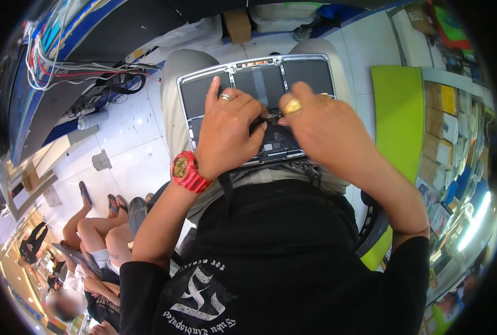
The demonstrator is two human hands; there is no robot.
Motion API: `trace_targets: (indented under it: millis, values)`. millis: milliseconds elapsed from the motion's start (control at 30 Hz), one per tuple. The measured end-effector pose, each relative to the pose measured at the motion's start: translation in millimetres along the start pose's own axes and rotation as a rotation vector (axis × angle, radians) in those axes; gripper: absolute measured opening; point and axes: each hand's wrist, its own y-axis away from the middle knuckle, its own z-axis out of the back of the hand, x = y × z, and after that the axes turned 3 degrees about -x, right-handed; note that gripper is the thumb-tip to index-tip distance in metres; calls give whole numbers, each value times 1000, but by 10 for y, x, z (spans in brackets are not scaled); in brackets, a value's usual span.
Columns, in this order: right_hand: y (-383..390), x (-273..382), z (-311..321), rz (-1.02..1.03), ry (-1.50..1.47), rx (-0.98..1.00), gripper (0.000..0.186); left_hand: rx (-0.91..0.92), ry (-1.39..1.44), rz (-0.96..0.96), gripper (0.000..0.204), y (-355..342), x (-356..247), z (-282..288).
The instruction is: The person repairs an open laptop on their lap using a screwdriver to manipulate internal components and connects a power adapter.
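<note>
An opened silver laptop body rests across my lap, showing black battery panels and a dark circuit board. My left hand is on its middle, with the little finger raised and the other fingers curled near the thumb at a small part. My right hand is bent over the same spot from the right, fingers closed and slightly blurred. What either set of fingertips holds is hidden or too small to make out. My left wrist wears a red watch.
Loose cables hang from a dark counter at upper left. A green bench and a glass display case stand to my right. Seated people are at lower left on the tiled floor. Plastic bins sit beyond my knees.
</note>
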Motion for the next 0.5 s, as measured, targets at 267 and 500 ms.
trace_targets:
  millis: [267, 500]
  values:
    - [47, -69, -8, 74, -81, 36, 13, -3, -22, -14, 15, 13, 8, -3]
    - [70, 20, -7, -90, -36, 75, 12, -14, -3, -26, 14, 20, 8, -4]
